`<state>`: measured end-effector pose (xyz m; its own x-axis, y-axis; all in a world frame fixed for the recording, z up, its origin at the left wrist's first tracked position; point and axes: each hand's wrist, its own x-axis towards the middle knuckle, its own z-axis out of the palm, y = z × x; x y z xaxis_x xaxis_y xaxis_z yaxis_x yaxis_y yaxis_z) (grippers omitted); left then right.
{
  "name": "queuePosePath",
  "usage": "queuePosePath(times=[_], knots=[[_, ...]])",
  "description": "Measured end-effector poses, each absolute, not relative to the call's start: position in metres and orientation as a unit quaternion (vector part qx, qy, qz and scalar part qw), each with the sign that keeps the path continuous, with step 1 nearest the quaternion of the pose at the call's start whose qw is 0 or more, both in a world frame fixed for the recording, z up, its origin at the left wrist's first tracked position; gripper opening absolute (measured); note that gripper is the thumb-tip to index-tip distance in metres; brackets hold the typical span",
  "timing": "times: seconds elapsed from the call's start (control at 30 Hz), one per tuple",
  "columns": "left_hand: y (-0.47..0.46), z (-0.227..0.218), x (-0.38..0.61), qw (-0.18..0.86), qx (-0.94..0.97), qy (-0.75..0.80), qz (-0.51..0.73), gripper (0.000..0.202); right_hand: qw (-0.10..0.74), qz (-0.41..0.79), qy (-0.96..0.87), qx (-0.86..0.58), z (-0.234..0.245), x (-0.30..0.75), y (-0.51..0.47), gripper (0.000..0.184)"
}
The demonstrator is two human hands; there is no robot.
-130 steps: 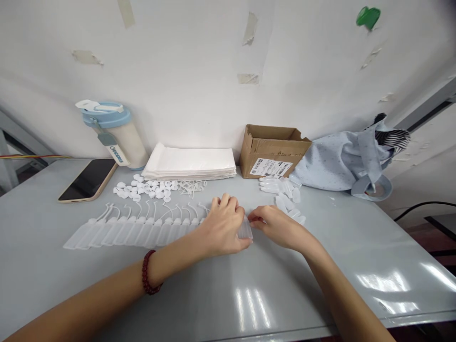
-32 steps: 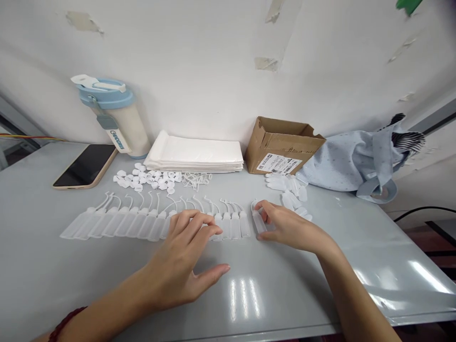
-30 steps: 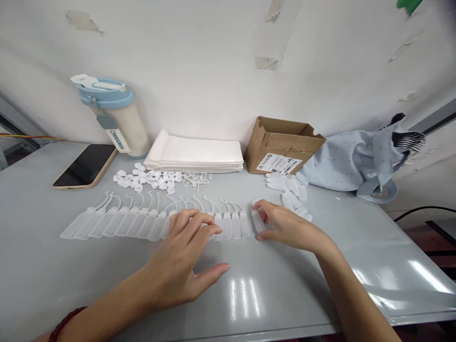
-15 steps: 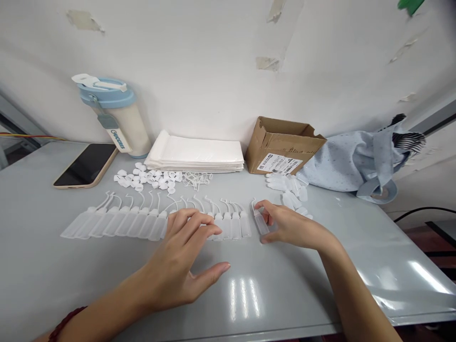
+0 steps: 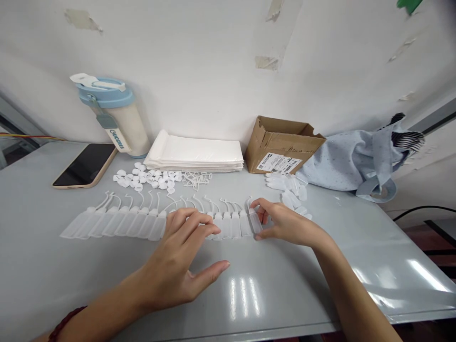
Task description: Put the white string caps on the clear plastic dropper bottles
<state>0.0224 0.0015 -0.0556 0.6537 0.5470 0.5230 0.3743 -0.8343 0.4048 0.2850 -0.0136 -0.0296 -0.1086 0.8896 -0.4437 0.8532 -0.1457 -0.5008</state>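
Little clear bottle (image 5: 255,221) pinched tight in the right grip (image 5: 283,225), long axis running front-to-back, tip tilted away, just beside the row of bottles (image 5: 128,224), left grip (image 5: 181,254) loose and open, farther off.

2 hands (image 5: 180,256) (image 5: 287,225), 1 phone (image 5: 84,165), 1 cardboard box (image 5: 281,147)

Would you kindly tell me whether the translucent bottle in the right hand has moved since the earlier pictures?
Yes: the translucent bottle has moved left against the cardboard box, closer to the row of bottles.

a thin dark red bracelet (image 5: 66,323) circles the bare left forearm (image 5: 107,299).
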Motion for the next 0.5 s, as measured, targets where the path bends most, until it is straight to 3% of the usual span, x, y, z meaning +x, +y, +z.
queuePosePath(times=[0.5], knots=[[0.0025, -0.0577, 0.0224, 0.138, 0.900, 0.252, 0.327, 0.028, 0.036, 0.374, -0.658, -0.652, -0.0308, 0.2805, -0.0121, 0.059]])
